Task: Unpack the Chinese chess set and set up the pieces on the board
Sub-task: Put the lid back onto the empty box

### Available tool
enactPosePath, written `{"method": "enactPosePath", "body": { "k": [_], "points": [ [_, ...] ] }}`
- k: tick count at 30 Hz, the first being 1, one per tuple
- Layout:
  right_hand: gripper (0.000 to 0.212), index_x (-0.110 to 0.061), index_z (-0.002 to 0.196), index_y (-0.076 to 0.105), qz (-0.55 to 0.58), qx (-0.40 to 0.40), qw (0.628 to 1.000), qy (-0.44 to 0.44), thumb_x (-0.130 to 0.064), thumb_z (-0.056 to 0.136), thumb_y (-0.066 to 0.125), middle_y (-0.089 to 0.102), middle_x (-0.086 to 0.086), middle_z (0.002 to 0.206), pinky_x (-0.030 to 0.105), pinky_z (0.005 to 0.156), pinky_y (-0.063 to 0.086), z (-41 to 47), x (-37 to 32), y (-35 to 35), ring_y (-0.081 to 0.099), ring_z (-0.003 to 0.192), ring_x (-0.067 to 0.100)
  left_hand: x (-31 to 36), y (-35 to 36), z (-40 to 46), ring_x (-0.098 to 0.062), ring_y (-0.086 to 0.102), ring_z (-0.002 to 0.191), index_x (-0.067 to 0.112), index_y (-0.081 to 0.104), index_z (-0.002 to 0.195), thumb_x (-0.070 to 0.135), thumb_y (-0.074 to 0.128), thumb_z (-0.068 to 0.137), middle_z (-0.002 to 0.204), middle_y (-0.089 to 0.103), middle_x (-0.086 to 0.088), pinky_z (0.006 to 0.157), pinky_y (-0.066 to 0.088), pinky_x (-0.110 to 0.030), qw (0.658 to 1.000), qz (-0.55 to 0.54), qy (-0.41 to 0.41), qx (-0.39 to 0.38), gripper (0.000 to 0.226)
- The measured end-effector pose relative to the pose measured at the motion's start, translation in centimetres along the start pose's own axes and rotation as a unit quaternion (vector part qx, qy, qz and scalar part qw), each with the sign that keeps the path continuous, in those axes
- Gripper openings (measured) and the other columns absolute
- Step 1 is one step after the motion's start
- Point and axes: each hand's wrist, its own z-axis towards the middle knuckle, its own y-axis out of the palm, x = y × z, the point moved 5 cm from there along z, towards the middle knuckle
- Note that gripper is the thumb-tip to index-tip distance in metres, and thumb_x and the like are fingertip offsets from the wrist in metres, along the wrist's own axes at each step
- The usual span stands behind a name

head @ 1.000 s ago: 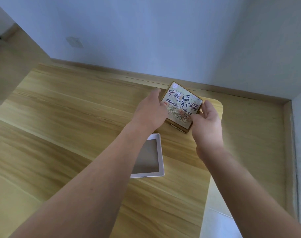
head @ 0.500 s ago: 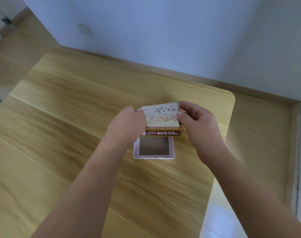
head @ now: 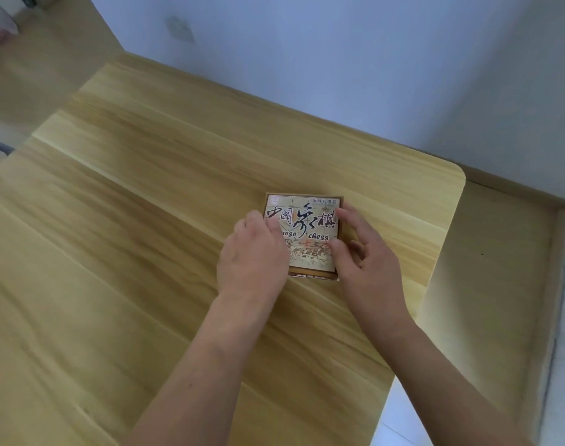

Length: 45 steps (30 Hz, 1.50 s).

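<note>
The Chinese chess box (head: 310,226) lies flat on the wooden table (head: 152,220) near its far right corner, printed lid facing up. My left hand (head: 254,255) holds its left edge, with bent fingers lying over the lid. My right hand (head: 361,262) holds the right edge: the thumb lies on the lid, the index finger reaches along the upper right side, and the other fingers curl beside the box. The white tray seen earlier is hidden under the lid. No board or pieces are in view.
The table's rounded corner (head: 456,175) and right edge lie just past the box. A wooden ledge (head: 500,252) runs along the white wall (head: 339,75) beyond it. Pale floor (head: 400,423) shows below the table's right edge.
The lid was held tilted in the air at the far right, then carried back over the open white tray. It now sits flat over the tray, and both hands still hold it.
</note>
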Motion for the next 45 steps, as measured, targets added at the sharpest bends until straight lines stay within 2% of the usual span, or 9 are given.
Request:
{"method": "enactPosePath", "body": {
  "k": [11,16,21,26,30,33,39,42,45],
  "points": [
    [0.037,-0.015,0.128,0.058,-0.015,-0.008,0.997,-0.081,0.000,0.096,0.051,0.040,-0.008,0.149,0.017,0.111,0.030,-0.8,0.9,0.1,0.034,0.137,-0.002,-1.4,3.8,-0.9,-0.030,0.051,0.101,0.005,0.057,0.114,0.038,0.032,0.103,0.107,0.056,-0.010,0.090,0.038,-0.039,0.993,-0.088,0.002,0.080,0.043],
    [0.035,-0.016,0.128,0.058,-0.006,-0.010,0.997,-0.080,-0.002,0.096,0.051,0.041,-0.007,0.149,0.018,0.111,0.030,-0.7,1.3,0.0,0.033,0.137,-0.002,-1.0,4.2,-1.0,-0.030,0.051,0.107,0.008,0.058,0.120,0.046,0.026,0.101,0.112,0.057,-0.009,0.092,0.039,-0.043,0.990,-0.089,-0.024,0.106,0.053],
    [0.036,-0.018,0.129,0.057,-0.001,-0.027,0.998,-0.065,-0.004,0.095,0.054,0.041,-0.007,0.149,0.032,0.113,0.033,-0.1,1.9,-0.5,0.034,0.138,0.001,-1.0,4.2,-0.8,-0.027,0.051,0.110,0.010,0.057,0.126,0.048,0.020,0.099,0.116,0.057,-0.006,0.093,0.038,-0.041,0.991,-0.079,-0.021,0.108,0.060],
    [0.044,-0.022,0.131,0.054,0.049,-0.062,0.997,-0.021,-0.001,0.092,0.057,0.038,-0.010,0.150,0.009,0.105,0.032,0.2,2.3,-0.8,0.033,0.135,-0.007,-0.6,4.1,-0.7,-0.027,0.052,0.113,0.010,0.053,0.133,0.044,0.027,0.101,0.121,0.056,-0.006,0.095,0.037,-0.040,0.992,-0.070,-0.020,0.103,0.053],
    [0.061,-0.028,0.136,0.043,0.132,-0.137,0.982,0.000,0.010,0.089,0.054,0.033,-0.008,0.153,0.018,0.108,0.034,0.2,2.8,-0.8,0.032,0.139,0.002,-0.4,4.2,-0.5,-0.026,0.048,0.117,0.013,0.044,0.142,0.044,0.025,0.103,0.126,0.052,-0.005,0.098,0.033,-0.038,0.995,-0.048,-0.035,0.081,0.053],
    [0.070,-0.018,0.145,0.029,0.184,-0.185,0.965,0.003,0.010,0.086,0.053,0.033,0.002,0.154,0.021,0.110,0.033,0.0,2.9,-0.8,0.034,0.140,0.007,-0.3,4.4,-0.5,-0.026,0.046,0.120,0.015,0.038,0.147,0.043,0.023,0.104,0.131,0.049,-0.005,0.100,0.031,-0.039,0.997,-0.025,-0.037,0.065,0.053],
    [0.075,-0.016,0.150,0.024,0.143,-0.214,0.966,-0.021,0.002,0.085,0.057,0.018,0.000,0.160,0.047,0.119,0.020,0.2,3.2,-0.7,0.015,0.147,0.013,-0.4,4.3,0.2,-0.026,0.045,0.122,0.019,0.031,0.151,0.045,0.019,0.104,0.136,0.046,-0.004,0.102,0.030,-0.040,0.999,-0.017,-0.033,0.034,0.055],
    [0.073,-0.017,0.148,0.028,0.149,-0.215,0.965,-0.015,0.002,0.085,0.057,0.020,-0.002,0.159,0.045,0.119,0.020,0.3,3.0,-1.0,0.016,0.147,0.011,-0.5,4.1,0.5,-0.028,0.048,0.121,0.019,0.032,0.151,0.044,0.019,0.105,0.135,0.048,-0.005,0.101,0.033,-0.041,0.999,-0.015,-0.027,0.032,0.054],
    [0.066,-0.009,0.146,0.033,0.150,-0.205,0.967,-0.011,0.005,0.087,0.057,0.023,-0.001,0.158,0.032,0.117,0.026,0.2,3.1,-1.6,0.020,0.145,0.007,-0.3,4.0,0.6,-0.029,0.051,0.117,0.021,0.032,0.151,0.044,0.019,0.104,0.132,0.049,-0.005,0.097,0.035,-0.042,0.999,0.000,-0.018,0.031,0.053]
  ]
}}
